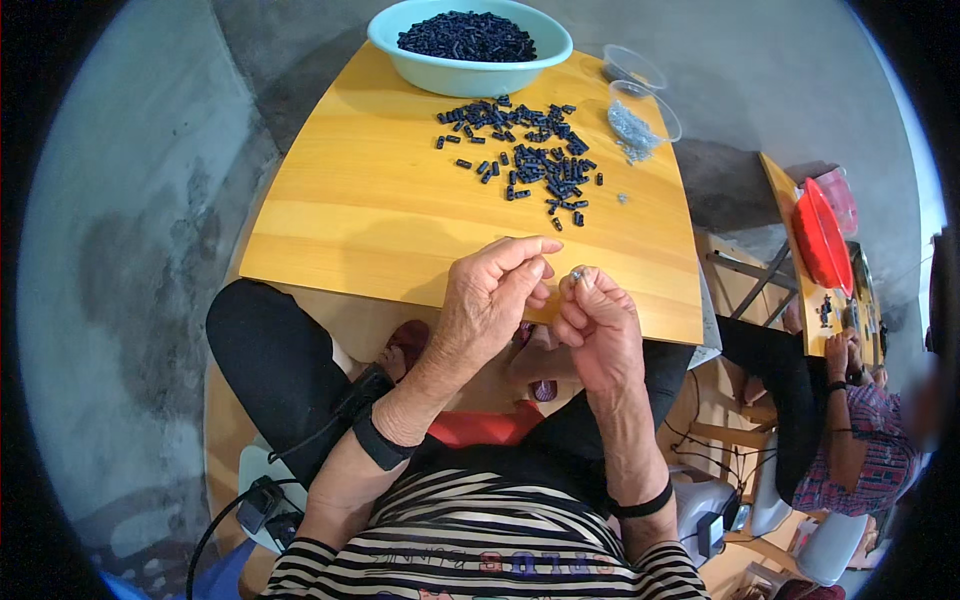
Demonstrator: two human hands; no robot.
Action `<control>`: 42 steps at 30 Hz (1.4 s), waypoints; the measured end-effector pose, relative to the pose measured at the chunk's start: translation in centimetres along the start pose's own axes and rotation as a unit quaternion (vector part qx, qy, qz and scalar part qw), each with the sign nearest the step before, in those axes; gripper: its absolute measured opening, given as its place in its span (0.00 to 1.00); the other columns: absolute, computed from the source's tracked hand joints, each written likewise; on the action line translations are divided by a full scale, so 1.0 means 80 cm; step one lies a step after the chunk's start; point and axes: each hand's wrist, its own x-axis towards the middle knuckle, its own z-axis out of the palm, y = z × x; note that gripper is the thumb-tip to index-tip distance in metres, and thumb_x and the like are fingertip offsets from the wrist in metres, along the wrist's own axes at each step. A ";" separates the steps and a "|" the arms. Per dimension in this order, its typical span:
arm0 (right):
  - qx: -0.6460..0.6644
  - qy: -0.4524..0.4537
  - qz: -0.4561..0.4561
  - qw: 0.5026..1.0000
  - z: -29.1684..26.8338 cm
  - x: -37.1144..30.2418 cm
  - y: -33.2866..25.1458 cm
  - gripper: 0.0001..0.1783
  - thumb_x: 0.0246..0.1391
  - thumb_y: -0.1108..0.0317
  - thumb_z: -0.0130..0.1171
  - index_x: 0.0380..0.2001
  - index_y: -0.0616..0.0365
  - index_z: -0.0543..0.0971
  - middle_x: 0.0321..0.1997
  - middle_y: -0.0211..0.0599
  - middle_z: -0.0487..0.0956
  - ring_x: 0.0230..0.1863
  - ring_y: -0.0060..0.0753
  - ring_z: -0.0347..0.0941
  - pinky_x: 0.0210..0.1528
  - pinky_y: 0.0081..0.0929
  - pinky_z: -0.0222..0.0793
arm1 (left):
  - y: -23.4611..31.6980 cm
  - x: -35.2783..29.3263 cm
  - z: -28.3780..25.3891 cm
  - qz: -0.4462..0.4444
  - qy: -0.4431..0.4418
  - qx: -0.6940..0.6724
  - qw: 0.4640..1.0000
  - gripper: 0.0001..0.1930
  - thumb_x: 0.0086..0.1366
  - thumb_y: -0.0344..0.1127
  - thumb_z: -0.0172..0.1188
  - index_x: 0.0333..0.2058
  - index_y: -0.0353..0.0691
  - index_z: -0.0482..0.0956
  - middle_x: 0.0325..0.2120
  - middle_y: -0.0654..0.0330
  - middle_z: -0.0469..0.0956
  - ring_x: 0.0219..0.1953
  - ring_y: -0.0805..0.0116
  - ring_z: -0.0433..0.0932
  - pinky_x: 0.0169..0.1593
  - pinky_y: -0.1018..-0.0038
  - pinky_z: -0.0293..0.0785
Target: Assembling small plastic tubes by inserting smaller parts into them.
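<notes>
You wear a black-and-white striped top, black trousers and a black band on each wrist; your left hand (490,295) and right hand (598,325) are bare.

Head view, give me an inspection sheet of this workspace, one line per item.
Surface: yellow wooden table, bare on its left half.
Job's things: loose dark blue small parts scattered on the table; more fill the light teal basin at the far edge.
Clutter: two clear plastic cups at the far right; the nearer one holds small silvery bits.
Grippers: left hand and right hand held together over the near table edge; right fingertips pinch a tiny piece.
Cables: black cable running from the left wristband toward the floor.
Surroundings: grey concrete floor; another person seated at right by a red basin.
</notes>
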 end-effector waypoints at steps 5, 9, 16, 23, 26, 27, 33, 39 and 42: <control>0.009 0.007 0.009 1.000 -0.004 -0.001 0.002 0.06 0.59 0.67 0.56 0.30 0.56 0.75 0.20 0.20 0.66 0.18 0.14 0.54 0.19 0.14 0.49 | -0.012 -0.001 0.001 0.071 -0.033 0.103 0.992 0.07 0.61 0.24 0.57 0.37 0.32 0.80 0.29 0.61 0.76 0.24 0.79 0.75 0.27 0.83 0.73; -0.009 0.006 0.003 1.000 -0.004 -0.003 0.003 0.05 0.57 0.67 0.57 0.30 0.56 0.75 0.20 0.21 0.67 0.18 0.14 0.55 0.18 0.14 0.50 | -0.016 0.001 -0.003 0.092 -0.023 0.093 0.991 0.04 0.58 0.23 0.62 0.34 0.32 0.81 0.29 0.61 0.76 0.23 0.80 0.75 0.25 0.84 0.72; -0.026 0.006 0.012 1.000 -0.005 -0.001 0.005 0.06 0.56 0.67 0.59 0.29 0.56 0.76 0.19 0.21 0.68 0.17 0.14 0.56 0.18 0.14 0.50 | -0.009 0.004 -0.002 0.179 -0.007 0.139 0.974 0.03 0.56 0.23 0.63 0.30 0.32 0.81 0.26 0.61 0.77 0.24 0.76 0.75 0.26 0.82 0.71; -0.160 0.044 -0.089 0.982 0.002 0.000 0.012 0.06 0.57 0.67 0.59 0.29 0.57 0.77 0.18 0.19 0.69 0.17 0.11 0.58 0.18 0.13 0.52 | -0.008 0.002 -0.004 0.124 0.002 0.128 0.984 0.03 0.56 0.23 0.63 0.30 0.31 0.81 0.25 0.61 0.77 0.24 0.77 0.75 0.27 0.81 0.72; -0.215 0.056 -0.123 0.967 0.007 -0.001 0.010 0.06 0.57 0.67 0.58 0.30 0.58 0.77 0.19 0.19 0.70 0.17 0.10 0.59 0.18 0.12 0.55 | -0.003 0.000 -0.003 0.025 0.002 0.044 0.999 0.03 0.58 0.24 0.63 0.31 0.30 0.80 0.25 0.63 0.77 0.23 0.78 0.75 0.27 0.82 0.73; -0.253 0.060 -0.140 0.955 0.008 -0.003 0.008 0.06 0.57 0.68 0.58 0.30 0.59 0.76 0.20 0.20 0.70 0.19 0.11 0.61 0.21 0.12 0.57 | 0.000 0.000 -0.003 -0.032 0.003 -0.007 0.999 0.04 0.59 0.25 0.62 0.31 0.30 0.80 0.25 0.64 0.77 0.23 0.78 0.75 0.27 0.82 0.74; -0.362 0.065 -0.261 0.892 0.000 0.003 0.012 0.05 0.56 0.71 0.58 0.29 0.61 0.75 0.26 0.24 0.73 0.27 0.16 0.64 0.31 0.14 0.60 | 0.004 0.002 -0.004 -0.117 -0.016 -0.064 0.991 0.06 0.60 0.29 0.62 0.32 0.31 0.81 0.24 0.63 0.77 0.22 0.78 0.75 0.26 0.82 0.74; -0.446 0.106 -0.329 0.826 -0.014 0.023 -0.020 0.03 0.52 0.75 0.59 0.28 0.63 0.75 0.25 0.34 0.75 0.27 0.27 0.70 0.32 0.21 0.65 | 0.006 0.001 -0.006 -0.094 0.013 -0.048 0.994 0.05 0.58 0.26 0.63 0.32 0.31 0.81 0.23 0.62 0.76 0.21 0.78 0.75 0.26 0.83 0.72; -0.583 0.136 -0.400 0.694 -0.047 0.065 -0.055 0.02 0.48 0.77 0.60 0.27 0.63 0.77 0.26 0.43 0.76 0.29 0.39 0.75 0.33 0.29 0.68 | 0.001 -0.001 -0.006 -0.061 0.017 -0.039 0.997 0.04 0.58 0.26 0.63 0.31 0.31 0.81 0.24 0.62 0.76 0.21 0.78 0.74 0.25 0.83 0.72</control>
